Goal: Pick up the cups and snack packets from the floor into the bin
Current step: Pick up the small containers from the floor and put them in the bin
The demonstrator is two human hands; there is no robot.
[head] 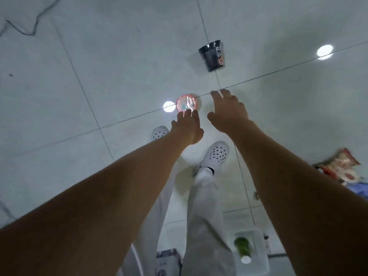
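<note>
A pink cup [186,103] with a shiny sealed top stands on the pale tiled floor just ahead of my feet. My left hand [187,127] stretches down to it, its fingertips at the cup's near rim, fingers straight. My right hand [227,111] hovers to the right of the cup with fingers spread, holding nothing. Farther off, a black cup [213,56] lies tipped on the floor. A red and white snack packet [338,166] lies at the right edge. A white bin [258,253] at the bottom right holds a green bottle [243,249].
My white perforated shoes [216,153] stand just behind the pink cup. A dark cable [33,24] trails across the floor at the top left. A small box [169,261] sits at the bottom between my legs. Something blue [358,191] lies under the packet.
</note>
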